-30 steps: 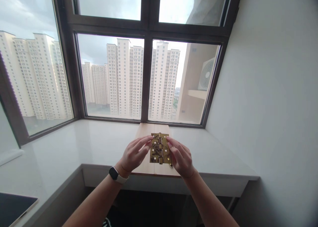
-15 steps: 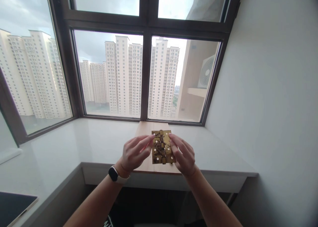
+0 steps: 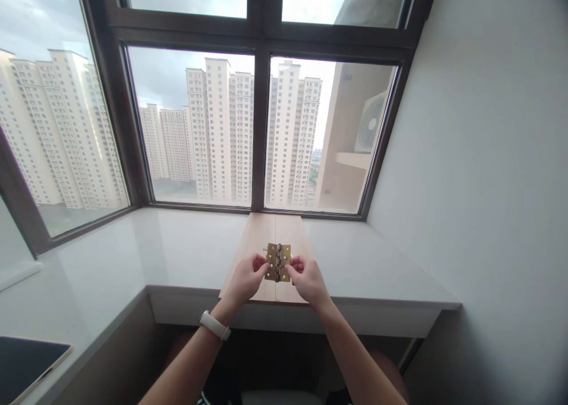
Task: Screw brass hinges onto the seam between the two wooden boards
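Observation:
A brass-coloured hinge (image 3: 278, 263) with round screw holes is held up between my two hands, its two leaves spread apart and its knuckle running upright down the middle. My left hand (image 3: 247, 276) pinches the left leaf between thumb and fingers. The right leaf is pinched the same way by my right hand (image 3: 309, 279). Beneath the hinge lie pale wooden boards (image 3: 261, 230), side by side with a seam between them. Small pieces, perhaps screws, show beside the hinge's left edge, too small to make out.
The white counter (image 3: 355, 263) runs below dark window frames (image 3: 260, 127) and turns toward me at the left. A dark flat device (image 3: 31, 360) with a light edge lies at the lower left. A white wall (image 3: 488, 156) rises on the right.
The hinge has come down and slightly left, closer to the boards, and looks smaller. Both hands have turned, thumbs now on the near face. Its dark-stained face no longer shows.

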Demonstrator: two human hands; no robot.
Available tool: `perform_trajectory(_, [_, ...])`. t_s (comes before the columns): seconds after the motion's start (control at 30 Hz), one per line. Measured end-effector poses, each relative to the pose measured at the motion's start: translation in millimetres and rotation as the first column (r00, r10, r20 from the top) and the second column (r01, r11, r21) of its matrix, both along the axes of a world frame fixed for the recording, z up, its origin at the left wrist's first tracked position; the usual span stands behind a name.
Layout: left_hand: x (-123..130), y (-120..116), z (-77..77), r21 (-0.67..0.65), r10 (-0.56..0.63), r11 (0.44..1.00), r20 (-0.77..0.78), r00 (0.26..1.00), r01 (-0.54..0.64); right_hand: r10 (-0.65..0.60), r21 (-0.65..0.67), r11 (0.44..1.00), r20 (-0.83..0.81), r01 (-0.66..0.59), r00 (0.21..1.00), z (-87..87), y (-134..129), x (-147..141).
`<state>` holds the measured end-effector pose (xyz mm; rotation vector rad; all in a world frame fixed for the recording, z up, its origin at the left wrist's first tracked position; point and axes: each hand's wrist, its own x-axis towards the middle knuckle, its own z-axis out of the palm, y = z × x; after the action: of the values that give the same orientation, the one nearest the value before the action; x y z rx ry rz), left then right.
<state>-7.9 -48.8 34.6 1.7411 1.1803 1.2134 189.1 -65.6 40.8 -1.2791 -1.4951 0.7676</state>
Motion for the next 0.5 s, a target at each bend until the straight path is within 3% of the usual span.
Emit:
perform_trajectory(0.1, [2, 16, -26.6, -0.102, 0.05, 0.993, -0.116, 0.992, -0.062, -0.091, -0.111, 0.989, 0.082, 0.1, 0.992, -28.7, 12, -3])
perform_trajectory(0.2, [6, 29, -38.7, -0.125, 0.08, 0.986, -0.246, 0.966, -0.114, -0.125, -0.148, 0.977, 0.202, 0.156, 0.971, -41.6, 22, -5])
perform_trajectory(0.5, [15, 52, -46.5, -0.026, 0.143, 0.985, -0.447, 0.883, -0.172, -0.145, -0.121, 0.968, 0.439, 0.218, 0.887, -38.3, 47, -13])
